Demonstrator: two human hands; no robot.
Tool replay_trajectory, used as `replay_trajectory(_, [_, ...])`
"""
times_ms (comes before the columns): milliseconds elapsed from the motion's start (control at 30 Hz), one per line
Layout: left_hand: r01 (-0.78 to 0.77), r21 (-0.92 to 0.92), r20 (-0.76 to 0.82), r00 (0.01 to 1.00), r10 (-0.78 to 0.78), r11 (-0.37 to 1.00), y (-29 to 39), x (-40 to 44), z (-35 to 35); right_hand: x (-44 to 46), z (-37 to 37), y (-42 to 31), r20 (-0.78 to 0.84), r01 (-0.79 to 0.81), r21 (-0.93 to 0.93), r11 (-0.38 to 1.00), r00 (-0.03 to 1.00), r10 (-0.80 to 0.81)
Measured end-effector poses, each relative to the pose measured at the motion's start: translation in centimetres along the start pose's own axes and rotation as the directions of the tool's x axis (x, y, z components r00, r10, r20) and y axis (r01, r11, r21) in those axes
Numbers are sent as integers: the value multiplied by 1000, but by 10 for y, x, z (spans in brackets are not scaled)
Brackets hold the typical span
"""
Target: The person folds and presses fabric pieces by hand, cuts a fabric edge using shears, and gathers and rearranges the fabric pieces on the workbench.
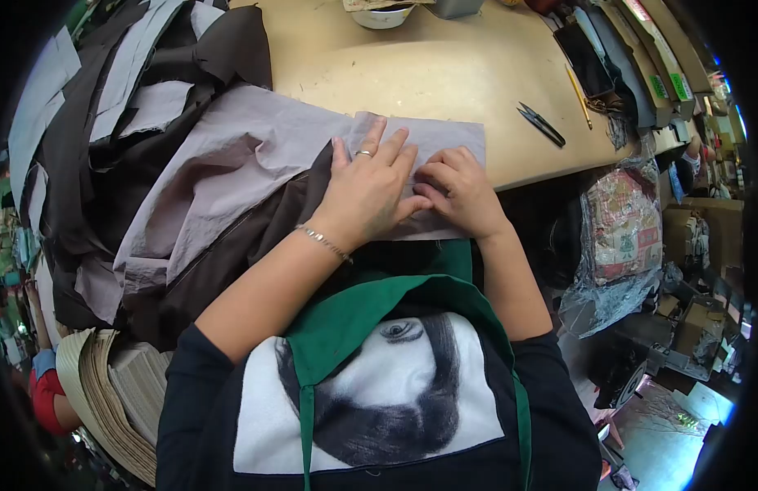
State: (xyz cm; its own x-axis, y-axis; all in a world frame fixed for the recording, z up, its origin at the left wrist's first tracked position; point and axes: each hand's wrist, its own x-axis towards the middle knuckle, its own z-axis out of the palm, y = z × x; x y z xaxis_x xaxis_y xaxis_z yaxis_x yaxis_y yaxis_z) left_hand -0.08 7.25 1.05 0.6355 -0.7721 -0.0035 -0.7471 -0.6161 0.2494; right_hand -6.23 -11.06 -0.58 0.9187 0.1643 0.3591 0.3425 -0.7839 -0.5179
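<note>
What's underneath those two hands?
Pale greyish cloth shows around the left hand and right hand, partly on the table. Whatever the palms cover is hidden.

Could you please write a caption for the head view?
Left hand and right hand on mauve fabric; thread snips lie on the worktable.

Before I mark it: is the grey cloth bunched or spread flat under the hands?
Spread flat there: the grey cloth lies mostly smooth, its straight edge showing beyond the right hand.
</note>
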Motion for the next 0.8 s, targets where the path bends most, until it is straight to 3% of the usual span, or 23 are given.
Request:
replay_trajectory(67, [40,0,120,992,-40,999,1,6,7,2,-3,4,27,14,-7,1000,1000,-14])
replay_trajectory(233, [26,-24,121,992,-23,999,-3,4,7,2,-2,9,87,76,-129,989,994,-65])
replay_trajectory(333, [29,-31,113,993,-26,999,-5,4,9,7,-6,8,190,40,-221,974,982,3])
replay_trajectory(433, [29,-33,102,994,-25,999,-6,3,12,7,-12,12,176,-8,-338,941,982,71])
replay_trajectory(633, [42,-59,102,994,-36,997,-8,4,10,-8,-24,11,87,-37,-143,989,995,50])
replay_trajectory(767, [89,-48,139,987,-82,995,-19,13,0,0,-10,10,84,-11,-204,979,996,29])
replay_trajectory(800, [89,-33,48,995,-88,995,-18,11,-2,5,-5,11,92,-8,-210,978,995,28])
